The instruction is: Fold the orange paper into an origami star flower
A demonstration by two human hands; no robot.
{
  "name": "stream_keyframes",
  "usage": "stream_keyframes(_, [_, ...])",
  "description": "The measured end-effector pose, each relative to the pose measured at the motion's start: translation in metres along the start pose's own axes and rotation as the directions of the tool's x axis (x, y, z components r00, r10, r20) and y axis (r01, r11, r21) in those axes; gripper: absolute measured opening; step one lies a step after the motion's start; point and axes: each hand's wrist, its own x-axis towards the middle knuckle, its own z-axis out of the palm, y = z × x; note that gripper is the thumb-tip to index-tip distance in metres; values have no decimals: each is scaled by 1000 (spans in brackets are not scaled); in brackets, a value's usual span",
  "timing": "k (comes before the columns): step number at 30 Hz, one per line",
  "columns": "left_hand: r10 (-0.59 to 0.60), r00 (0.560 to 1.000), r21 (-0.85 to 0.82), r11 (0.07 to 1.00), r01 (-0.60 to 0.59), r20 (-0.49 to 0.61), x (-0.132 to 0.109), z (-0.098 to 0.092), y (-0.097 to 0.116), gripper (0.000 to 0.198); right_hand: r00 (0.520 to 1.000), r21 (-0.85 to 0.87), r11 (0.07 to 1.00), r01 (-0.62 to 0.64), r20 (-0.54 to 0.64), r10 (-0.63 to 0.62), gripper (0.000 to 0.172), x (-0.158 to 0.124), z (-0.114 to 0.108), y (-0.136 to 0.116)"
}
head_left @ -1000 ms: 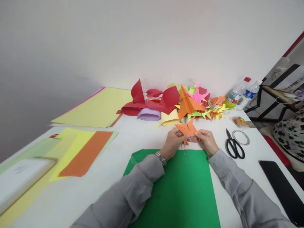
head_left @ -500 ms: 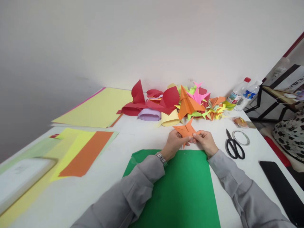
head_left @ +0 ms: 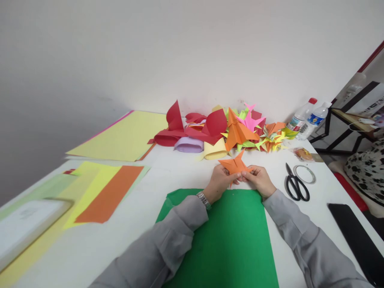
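A small folded orange paper figure (head_left: 235,165) with pointed tips is held between both hands, just beyond the far edge of a green sheet (head_left: 228,240). My left hand (head_left: 220,182) pinches its lower left side with thumb and fingers; a metal watch is on that wrist. On the figure's lower right, my right hand (head_left: 259,180) grips it, thumb near the left thumb. The fingertips beneath the paper are partly hidden. Behind the hands lies a pile of folded paper shapes, including a larger orange one (head_left: 237,132) and a pink one (head_left: 250,120).
Black-handled scissors (head_left: 296,186), a tape roll (head_left: 305,174) and a black flat object (head_left: 354,240) lie at right. Two bottles (head_left: 312,120) stand at the back right. Colored sheets (head_left: 109,194) and a white box (head_left: 27,228) are at left. A seated person (head_left: 367,172) is partly visible at far right.
The thumb of my right hand has shifted slightly left, closer to the left thumb. The orange figure's lower tip has moved a little. Both hands still hold the figure.
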Motion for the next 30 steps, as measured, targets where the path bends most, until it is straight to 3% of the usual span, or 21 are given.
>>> stream_keyframes(16, [49, 991, -53, 998, -42, 126, 3, -5, -2, 25, 998, 86, 995, -43, 57, 38, 28, 4, -6, 1])
stream_keyframes(24, [-8, 990, -134, 991, 27, 142, 4, -8, -2, 32, 999, 161, 986, -41, -1, 42, 23, 6, -10, 9])
stream_keyframes(30, [-44, 988, -209, 975, 76, 151, 5, -8, -2, 24, 999, 148, 988, -46, -15, 48, 24, 5, -8, 7])
